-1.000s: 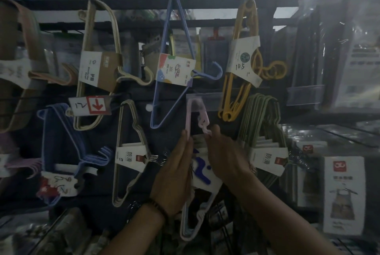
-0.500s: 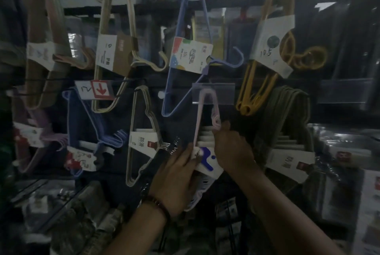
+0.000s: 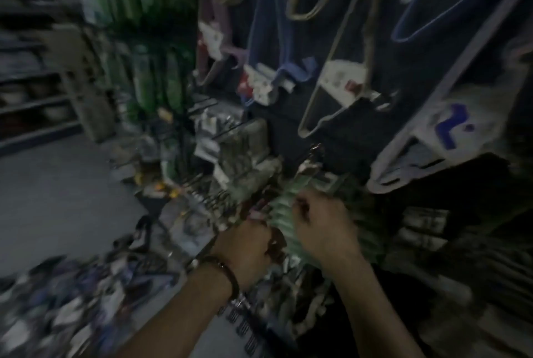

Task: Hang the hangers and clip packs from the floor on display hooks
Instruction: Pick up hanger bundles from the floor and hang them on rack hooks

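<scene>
Left hand [image 3: 245,242] and right hand [image 3: 323,230] are low in the centre of the frame, close together but apart, both with fingers curled against a row of green packs [image 3: 281,215] on the rack. Blur prevents confirming whether either hand grips a pack or merely touches it. Risk noted: the packs sit tightly crowded, so a tug or careless push here could unseat neighbouring packs or snag them on the wire display hooks [image 3: 227,130] projecting just above and to the left. Working in dim light raises that likelihood. Both forearms rise from the bottom edge, backs of the hands facing the viewer. The left wrist bears a dark bracelet [image 3: 225,271], and the right thumb and forefinger look pinched. At the right of the frame a white-carded hanger bundle [image 3: 450,132] is already hung. At lower left, a pile of hangers and packs [image 3: 66,308] lies on the floor [image 3: 57,184], not yet hung.
</scene>
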`<state>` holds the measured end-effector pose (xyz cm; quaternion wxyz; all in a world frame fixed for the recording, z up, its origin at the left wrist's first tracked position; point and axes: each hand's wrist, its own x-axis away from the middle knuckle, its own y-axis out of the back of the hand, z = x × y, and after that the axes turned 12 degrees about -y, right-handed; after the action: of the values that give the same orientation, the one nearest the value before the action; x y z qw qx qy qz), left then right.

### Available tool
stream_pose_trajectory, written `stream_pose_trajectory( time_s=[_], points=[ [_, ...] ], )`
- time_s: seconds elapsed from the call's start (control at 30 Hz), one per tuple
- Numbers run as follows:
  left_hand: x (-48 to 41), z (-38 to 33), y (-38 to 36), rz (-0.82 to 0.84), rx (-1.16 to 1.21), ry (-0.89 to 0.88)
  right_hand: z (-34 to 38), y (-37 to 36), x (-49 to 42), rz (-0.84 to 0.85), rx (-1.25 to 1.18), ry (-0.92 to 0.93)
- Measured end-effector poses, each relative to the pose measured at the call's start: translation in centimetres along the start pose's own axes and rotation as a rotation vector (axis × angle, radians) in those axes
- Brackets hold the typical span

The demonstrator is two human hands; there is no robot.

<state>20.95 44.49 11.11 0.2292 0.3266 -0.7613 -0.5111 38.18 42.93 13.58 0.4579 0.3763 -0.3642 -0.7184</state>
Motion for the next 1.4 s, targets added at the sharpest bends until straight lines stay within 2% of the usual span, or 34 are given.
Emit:
stream_pose_trajectory(
  time_s=[0.1,0.23,0.5,0.67,0.93,1.17,1.27,1.4],
  points=[
    [7.3,4.8,-4.4,0.084,0.127,0.134,2.8,-7.6,3.3,0.348,0.111,0.053],
    [18.2,13.0,-8.3,0.280,0.233,0.392,9.6,-17.1,9.0,0.643,0.192,0.170],
    [39.7,26.0,-9.4,0.259,0.379,0.764,26.1,-31.4,19.1,0.944,0.223,0.307],
    [48.2,31.2,-9.7,0.234,0.498,0.943,34.4,-37.7,22.9,1.119,0.219,0.347],
    [51.1,42.6,-11.5,0.152,0.653,1.104,41.4,-50.0,19.6,1.233,0.273,0.273],
    [47.0,58.6,-14.4,0.209,0.681,1.139,45.9,-67.3,13.6,1.360,0.273,0.177],
    [45.3,66.5,-18.7,0.137,0.755,1.177,45.4,-77.4,12.1,1.417,0.313,0.080],
    [44.0,76.1,-27.7,0.174,0.843,1.211,42.5,-89.8,11.8,1.437,0.411,-0.053]
  ],
)
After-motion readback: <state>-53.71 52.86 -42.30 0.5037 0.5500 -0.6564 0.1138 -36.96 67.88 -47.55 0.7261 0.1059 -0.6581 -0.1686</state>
